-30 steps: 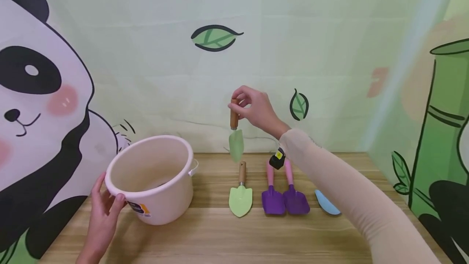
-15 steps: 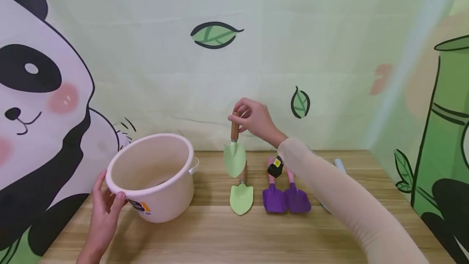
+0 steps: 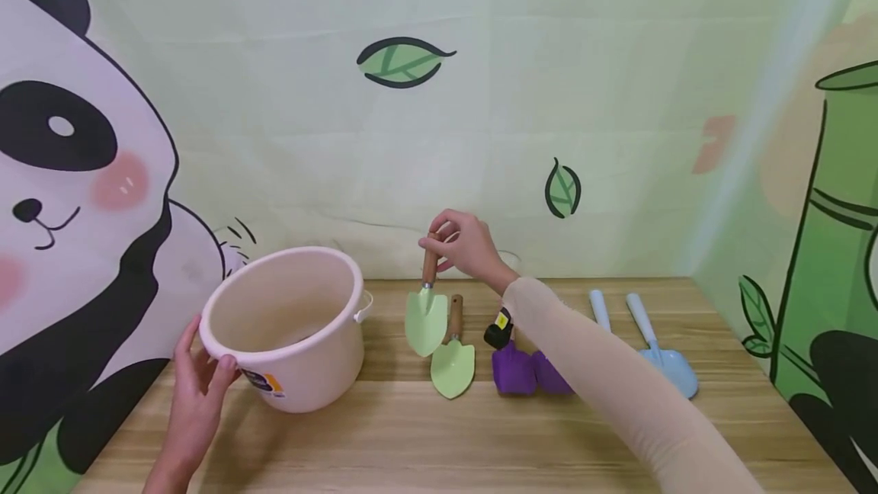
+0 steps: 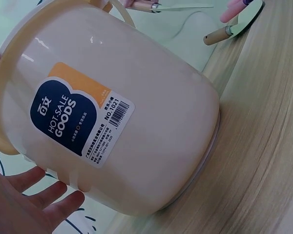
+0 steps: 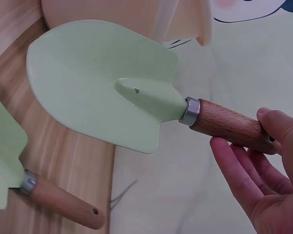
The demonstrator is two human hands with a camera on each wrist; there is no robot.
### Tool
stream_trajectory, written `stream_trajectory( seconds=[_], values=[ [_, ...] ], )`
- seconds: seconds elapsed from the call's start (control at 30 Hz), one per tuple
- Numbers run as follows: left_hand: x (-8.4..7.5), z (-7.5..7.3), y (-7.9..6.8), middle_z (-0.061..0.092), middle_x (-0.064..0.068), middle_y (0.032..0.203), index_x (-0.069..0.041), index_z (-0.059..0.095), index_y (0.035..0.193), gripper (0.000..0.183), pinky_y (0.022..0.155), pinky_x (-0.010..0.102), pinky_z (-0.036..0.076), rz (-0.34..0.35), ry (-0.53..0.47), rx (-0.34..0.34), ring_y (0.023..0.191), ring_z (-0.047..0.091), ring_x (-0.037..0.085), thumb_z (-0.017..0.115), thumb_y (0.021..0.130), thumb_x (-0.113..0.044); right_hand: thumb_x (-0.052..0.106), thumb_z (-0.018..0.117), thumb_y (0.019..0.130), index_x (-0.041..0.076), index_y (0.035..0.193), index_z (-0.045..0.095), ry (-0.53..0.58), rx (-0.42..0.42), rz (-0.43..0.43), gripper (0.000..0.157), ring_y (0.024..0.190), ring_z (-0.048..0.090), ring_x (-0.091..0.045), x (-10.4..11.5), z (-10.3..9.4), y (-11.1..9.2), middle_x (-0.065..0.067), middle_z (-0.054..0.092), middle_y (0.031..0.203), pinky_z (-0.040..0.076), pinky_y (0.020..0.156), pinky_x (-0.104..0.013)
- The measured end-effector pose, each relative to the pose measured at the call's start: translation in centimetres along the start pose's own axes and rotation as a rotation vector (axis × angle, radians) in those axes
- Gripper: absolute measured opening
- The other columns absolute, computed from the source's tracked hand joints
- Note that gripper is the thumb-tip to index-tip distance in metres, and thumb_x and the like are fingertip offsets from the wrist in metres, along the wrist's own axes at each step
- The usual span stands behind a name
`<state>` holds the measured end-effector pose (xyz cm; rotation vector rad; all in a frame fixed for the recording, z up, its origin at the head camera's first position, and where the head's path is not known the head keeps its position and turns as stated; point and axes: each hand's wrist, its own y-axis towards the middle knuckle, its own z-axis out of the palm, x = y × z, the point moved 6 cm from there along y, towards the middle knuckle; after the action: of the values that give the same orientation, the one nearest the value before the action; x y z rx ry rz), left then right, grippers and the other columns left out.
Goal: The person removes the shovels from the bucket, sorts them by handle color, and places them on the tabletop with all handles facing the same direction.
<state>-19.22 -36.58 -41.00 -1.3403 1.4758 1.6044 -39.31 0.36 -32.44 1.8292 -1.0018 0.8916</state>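
My left hand [image 3: 195,395] grips the pale pink bucket [image 3: 315,380] at its left side, thumb at the rim and fingers along the outer wall. In the left wrist view a blue and orange label [image 4: 80,114] faces the camera. By the end of its wooden handle, my right hand [image 3: 469,246] pinches a light green trowel [image 3: 425,322], blade hanging down and tilted slightly left. A second green trowel [image 3: 453,370] lies on the table just right of that blade, its wooden handle [image 5: 63,202] close by in the right wrist view.
Two purple shovels [image 3: 514,372] with pink handles lie partly hidden under the right forearm. Farther right are two light blue tools, one a shovel [image 3: 672,372]. The wooden table [image 3: 411,448] ends at a printed wall sheet [image 3: 309,136] behind.
My right hand has lowered the trowel and shifted it slightly left, its blade turning broad side to the camera. The blue tools came into fuller view. My left hand stays on the bucket.
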Motion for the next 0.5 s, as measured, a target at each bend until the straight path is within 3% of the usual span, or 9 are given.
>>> stream_trajectory(
  seconds=[0.5],
  values=[
    [-0.1, 0.1, 0.0, 0.025, 0.024, 0.161, -0.025, 0.013, 0.164, 0.073, 0.089, 0.013, 0.052, 0.023, -0.034, 0.000, 0.129, 0.049, 0.010, 0.049, 0.106, -0.001, 0.017, 0.081, 0.090, 0.008, 0.099, 0.066, 0.042, 0.025, 0.139, 0.020, 0.068, 0.073, -0.033, -3.3, 3.4, -0.6, -0.016, 0.069, 0.090, 0.062, 0.056, -0.038]
  ],
)
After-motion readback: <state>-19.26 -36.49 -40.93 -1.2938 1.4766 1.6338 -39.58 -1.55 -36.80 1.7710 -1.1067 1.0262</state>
